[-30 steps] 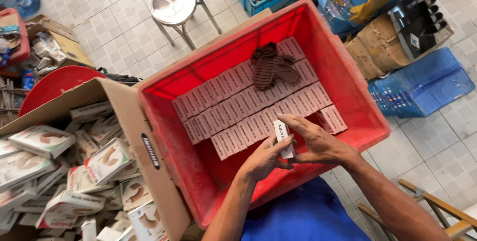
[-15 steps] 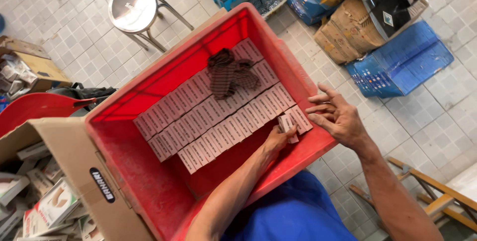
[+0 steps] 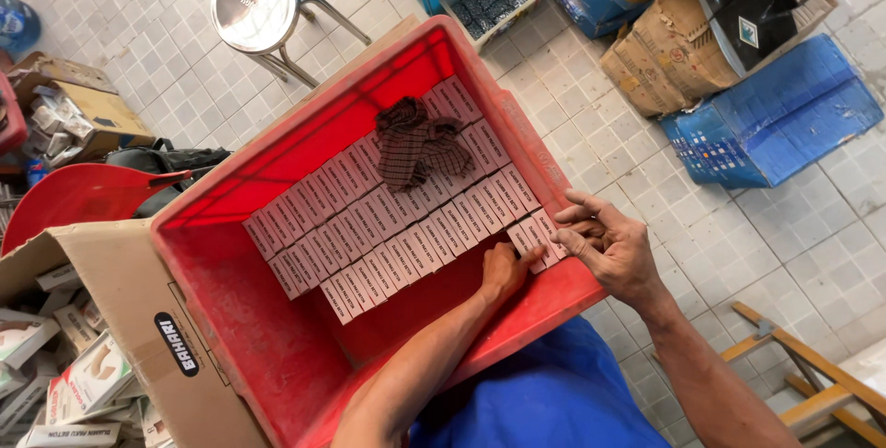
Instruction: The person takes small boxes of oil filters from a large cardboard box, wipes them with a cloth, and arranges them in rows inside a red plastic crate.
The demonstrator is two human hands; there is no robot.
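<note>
Inside the red crate [image 3: 277, 337], rows of small pink boxes [image 3: 397, 226] lie flat, a dark cloth [image 3: 415, 143] at their 12 o'clock. Both the left hand [image 3: 503, 273] and right hand [image 3: 609, 250] press, fingers apparently loose, on the end box [image 3: 535, 236] at the rows' 4 o'clock.

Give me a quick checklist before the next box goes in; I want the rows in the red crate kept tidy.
1. Both hands on the end box: ok; left hand and right hand press the end box.
2. Rows aligned: ok; small boxes sit in straight rows.
3. Boxes unobstructed: not ok; checked cloth lies on them.
4. Free space in red crate: ok, bare floor in front.
5. Supply close by: ok; cardboard carton adjoins the crate.
</note>
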